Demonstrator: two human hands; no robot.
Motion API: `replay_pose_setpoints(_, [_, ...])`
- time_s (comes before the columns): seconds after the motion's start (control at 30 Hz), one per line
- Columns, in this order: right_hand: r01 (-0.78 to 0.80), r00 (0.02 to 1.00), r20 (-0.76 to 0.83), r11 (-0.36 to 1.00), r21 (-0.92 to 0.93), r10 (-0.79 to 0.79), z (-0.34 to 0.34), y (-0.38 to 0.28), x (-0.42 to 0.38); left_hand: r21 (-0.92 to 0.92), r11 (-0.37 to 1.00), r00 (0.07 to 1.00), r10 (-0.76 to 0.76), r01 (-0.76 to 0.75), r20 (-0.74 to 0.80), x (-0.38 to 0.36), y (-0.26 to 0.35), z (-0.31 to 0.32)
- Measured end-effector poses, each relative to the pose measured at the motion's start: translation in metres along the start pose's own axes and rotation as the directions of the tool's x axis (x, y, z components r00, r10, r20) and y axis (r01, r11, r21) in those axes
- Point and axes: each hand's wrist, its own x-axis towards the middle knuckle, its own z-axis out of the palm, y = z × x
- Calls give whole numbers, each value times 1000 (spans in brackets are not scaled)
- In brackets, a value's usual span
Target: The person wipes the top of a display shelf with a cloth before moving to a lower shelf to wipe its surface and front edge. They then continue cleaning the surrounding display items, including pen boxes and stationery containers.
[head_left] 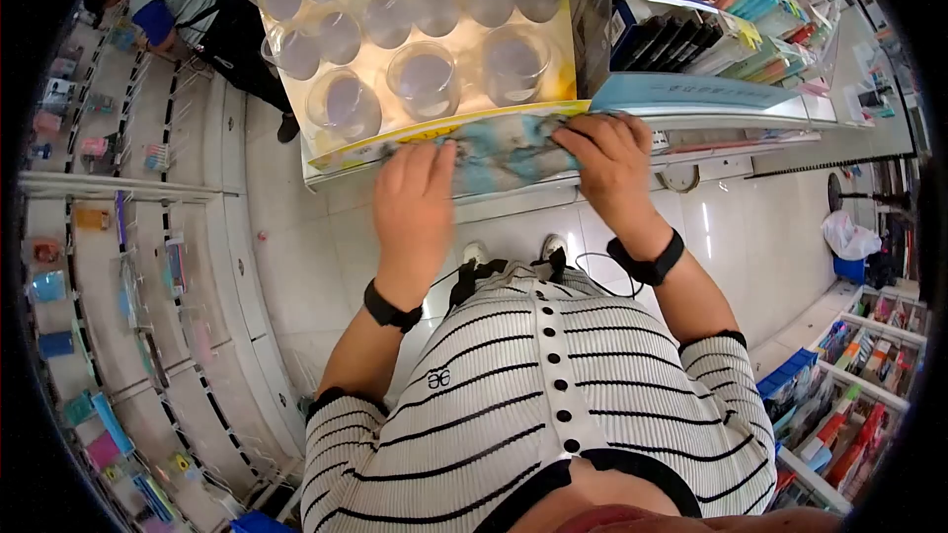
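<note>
A damp-looking blue and grey cloth [509, 153] is stretched along the front edge of a display stand [434, 128] with a yellow lip. My left hand [413, 217], slightly blurred, has its fingers closed on the cloth's left end. At the other end, my right hand [614, 163] grips the cloth with bent fingers. Just beyond the cloth, several clear round cups [425, 79] stand in rows in the lit stand. Both wrists wear black bands. The undersides of my fingers are hidden.
To the right of the stand, a shelf box [691, 89] holds pens and packaged goods. Pegboard racks [118, 266] line the left side, where another person [183, 0] bends near the shelves. Stocked bins [849, 395] stand at lower right. White tiled floor [706, 227] lies below.
</note>
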Motion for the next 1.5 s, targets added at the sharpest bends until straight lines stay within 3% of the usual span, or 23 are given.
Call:
replay_pose_setpoints(0.23, [-98,995,-17,991,-93,97,-25,61,-30,-113,982,989,149,-150,-17,30,52,32])
replay_pose_setpoints(0.47, [-148,989,-6,988,-39,148,-20,78,-45,-168,979,991,103,-116,-88,37,65,42])
replay_pose_setpoints(0.57, [-171,985,-29,985,-10,170,-17,70,-44,-199,972,987,97,-122,-129,35,63,43])
replay_pose_setpoints(0.77, [-118,992,-45,990,-82,115,-20,58,-41,-255,960,992,100,-115,-71,30,50,42])
replay_pose_setpoints(0.97, [-64,997,-46,967,-246,54,-16,34,-36,-228,965,991,118,-129,-63,20,28,29])
replay_pose_setpoints(1.5, [-106,993,-64,978,-180,96,31,-54,-2,-236,970,997,47,-60,-57,-12,-55,-9])
